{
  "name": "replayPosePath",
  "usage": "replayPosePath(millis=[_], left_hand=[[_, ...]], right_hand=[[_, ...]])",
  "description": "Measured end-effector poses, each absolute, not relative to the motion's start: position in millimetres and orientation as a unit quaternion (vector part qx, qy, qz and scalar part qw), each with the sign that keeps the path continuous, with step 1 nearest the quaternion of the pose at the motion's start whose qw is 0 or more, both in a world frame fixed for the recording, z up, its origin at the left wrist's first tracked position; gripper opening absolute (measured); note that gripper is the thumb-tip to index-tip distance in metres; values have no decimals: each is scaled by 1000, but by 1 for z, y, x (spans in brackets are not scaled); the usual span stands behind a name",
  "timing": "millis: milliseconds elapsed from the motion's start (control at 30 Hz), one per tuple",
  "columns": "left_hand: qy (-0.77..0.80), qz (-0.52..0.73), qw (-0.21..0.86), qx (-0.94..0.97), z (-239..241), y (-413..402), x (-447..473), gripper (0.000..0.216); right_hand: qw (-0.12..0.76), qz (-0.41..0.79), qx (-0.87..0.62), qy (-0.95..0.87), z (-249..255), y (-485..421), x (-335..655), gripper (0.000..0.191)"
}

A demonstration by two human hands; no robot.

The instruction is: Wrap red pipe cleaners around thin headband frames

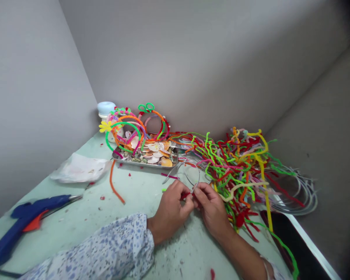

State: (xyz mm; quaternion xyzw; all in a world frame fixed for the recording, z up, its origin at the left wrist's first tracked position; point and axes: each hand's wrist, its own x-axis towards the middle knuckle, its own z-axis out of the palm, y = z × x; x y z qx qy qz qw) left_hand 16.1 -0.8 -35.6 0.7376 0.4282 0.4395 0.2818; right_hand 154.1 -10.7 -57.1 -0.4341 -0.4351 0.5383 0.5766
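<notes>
My left hand (172, 207) and my right hand (210, 205) meet over the pale green table (140, 233), fingers pinched together. Between them is a red pipe cleaner (186, 195) at the end of a thin clear plastic headband (189, 173) that loops up from my fingers. Both hands grip this headband end and the red strand. A large tangled heap of coloured pipe cleaners (236, 163) lies just right of my right hand.
A metal tray (142, 161) of shells holds finished pipe-cleaner-wrapped headbands (134, 126). A blue glue gun (26, 217) lies at the left, a plastic bag (78, 168) behind it, an orange pipe cleaner (114, 184) nearby. Bare headbands (300, 190) are stacked at the right. Walls close in behind.
</notes>
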Motion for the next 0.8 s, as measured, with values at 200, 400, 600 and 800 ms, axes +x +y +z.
replayPosePath(millis=[200,400,600,800], left_hand=[[446,446,285,722,-32,1,15,10],[457,446,296,711,-32,1,15,8],[432,459,298,717,-32,-2,15,3],[440,481,327,684,-31,-5,15,11]], right_hand=[[570,532,-451,-434,-53,-14,153,22],[549,468,-486,-494,-43,-15,147,20],[552,469,-494,-481,-43,-14,146,19],[555,461,-502,-477,-47,-15,147,20]])
